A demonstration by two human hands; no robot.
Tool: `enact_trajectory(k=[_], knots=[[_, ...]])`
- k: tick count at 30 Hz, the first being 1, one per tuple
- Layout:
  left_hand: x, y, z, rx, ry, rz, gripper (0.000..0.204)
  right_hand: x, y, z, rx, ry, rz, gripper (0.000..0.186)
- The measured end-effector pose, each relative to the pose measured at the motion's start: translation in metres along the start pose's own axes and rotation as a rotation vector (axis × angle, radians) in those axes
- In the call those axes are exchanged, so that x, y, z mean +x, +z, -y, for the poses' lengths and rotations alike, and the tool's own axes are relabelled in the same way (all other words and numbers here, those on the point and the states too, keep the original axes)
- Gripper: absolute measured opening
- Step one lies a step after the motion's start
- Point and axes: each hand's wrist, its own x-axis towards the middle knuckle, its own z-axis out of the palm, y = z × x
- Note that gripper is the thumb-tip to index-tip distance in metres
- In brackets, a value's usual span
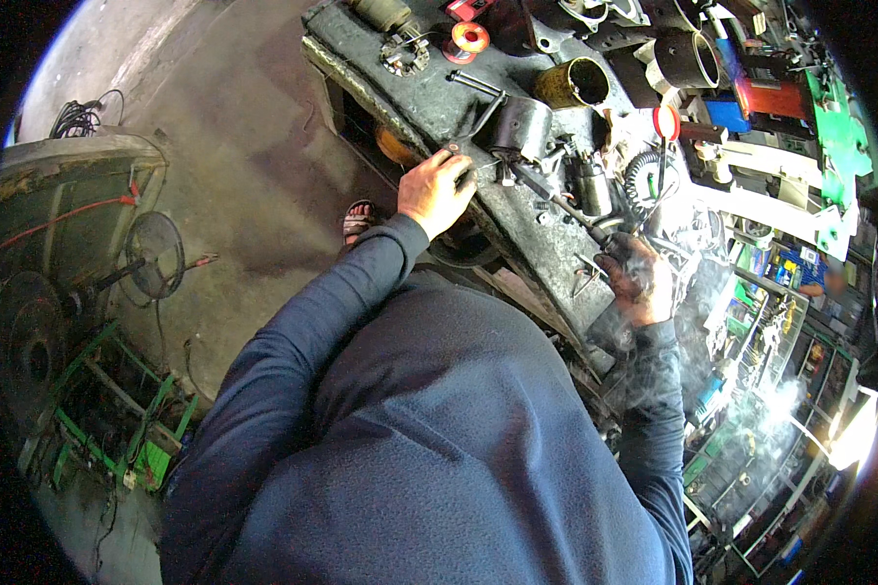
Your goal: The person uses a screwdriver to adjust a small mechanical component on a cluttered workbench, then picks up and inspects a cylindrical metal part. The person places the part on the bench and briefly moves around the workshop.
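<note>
At the near edge of the dark workbench [380, 83], my left hand [437, 195] is closed, thumb and fingers on a small dark metal part [475, 156] that they largely hide. My right hand [642, 278] is wrapped around the handle of what looks like a large soldering iron [568, 207]. Its metal shaft slants over the bench toward my left hand, with the dark tip close to that part. Pale smoke drifts around my right hand and forearm. Just beyond the tip lie a dark motor housing [523, 129] and a small black cylinder [593, 189].
An open metal cylinder [571, 83], an orange-rimmed spool [469, 37], a coiled cord [646, 178] and several parts crowd the bench. A sandalled foot [359, 219] shows beside it. A steering wheel [154, 255] stands at left. Shelving with a bright lamp [857, 431] stands at right.
</note>
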Motion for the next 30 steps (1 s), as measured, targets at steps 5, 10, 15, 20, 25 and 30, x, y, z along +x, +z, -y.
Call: enact_trajectory(k=[5,10,15,20,25,30], knots=[[0.004,0.001,0.000,-0.010,-0.013,0.044,0.026,0.001,-0.003,0.004,0.052,0.110,0.045,0.042],[0.006,0.000,0.002,-0.008,-0.005,0.064,0.026,0.002,0.003,-0.003,0.119,0.088,0.010,0.039],[0.008,-0.003,0.000,-0.005,-0.016,0.082,0.026,0.004,-0.003,0.004,0.131,0.113,0.060,0.043],[0.010,-0.002,-0.002,-0.013,-0.023,0.093,0.026,0.004,-0.008,0.007,0.099,0.109,0.055,0.044],[0.012,-0.002,-0.002,-0.010,-0.009,0.095,0.025,0.003,-0.009,0.010,0.099,0.088,0.039,0.045],[0.010,0.004,0.003,0.007,0.011,0.063,0.025,0.005,-0.009,0.008,0.060,0.093,0.052,0.043]])
